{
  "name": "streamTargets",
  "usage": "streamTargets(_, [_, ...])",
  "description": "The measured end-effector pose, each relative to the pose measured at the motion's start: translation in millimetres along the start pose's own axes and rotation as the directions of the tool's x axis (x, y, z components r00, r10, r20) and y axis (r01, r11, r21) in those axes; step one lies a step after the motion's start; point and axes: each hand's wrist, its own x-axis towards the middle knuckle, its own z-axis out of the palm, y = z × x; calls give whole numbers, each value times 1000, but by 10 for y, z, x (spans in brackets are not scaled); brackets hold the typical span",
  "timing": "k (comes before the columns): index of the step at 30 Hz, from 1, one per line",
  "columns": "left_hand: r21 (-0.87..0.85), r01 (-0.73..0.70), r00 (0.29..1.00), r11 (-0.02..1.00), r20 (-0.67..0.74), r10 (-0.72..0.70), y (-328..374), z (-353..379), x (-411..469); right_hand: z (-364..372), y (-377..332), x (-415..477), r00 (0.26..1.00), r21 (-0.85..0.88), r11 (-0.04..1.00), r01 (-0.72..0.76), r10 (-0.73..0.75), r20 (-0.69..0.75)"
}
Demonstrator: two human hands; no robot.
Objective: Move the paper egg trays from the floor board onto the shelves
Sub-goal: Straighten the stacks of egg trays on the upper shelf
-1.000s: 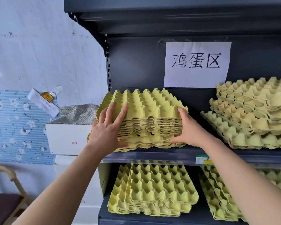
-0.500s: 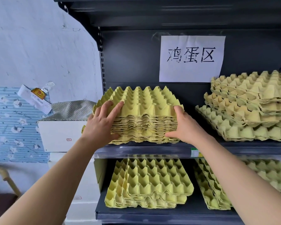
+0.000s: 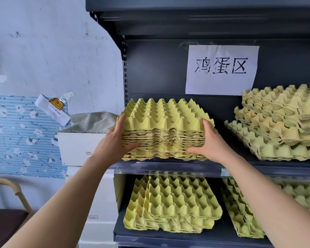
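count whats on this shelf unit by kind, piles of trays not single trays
egg tray stacks: 4 (an arm hides part of the lower right one)
paper sign: 1
green shelf label: 1
total: 6

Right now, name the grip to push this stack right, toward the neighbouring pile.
Probably left: the left grip holds the tray stack's left side, behind that push; the right grip covers the facing side.
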Motion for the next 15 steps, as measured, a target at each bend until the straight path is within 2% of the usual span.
streamTargets(5, [9,-7,1000,1000,6,7,-36,37,-1,22,-70,23,999,21,999,-29,30,-38])
streamTargets(12, [122,13,1000,992,-10,-11,24,37,-5,21,-93,35,996,-36,996,-81,80,-26])
streamTargets(15, [-39,29,999,999,-32,-30,85,-27,24,-10,-79,19,997,-57,995,-76,74,-36])
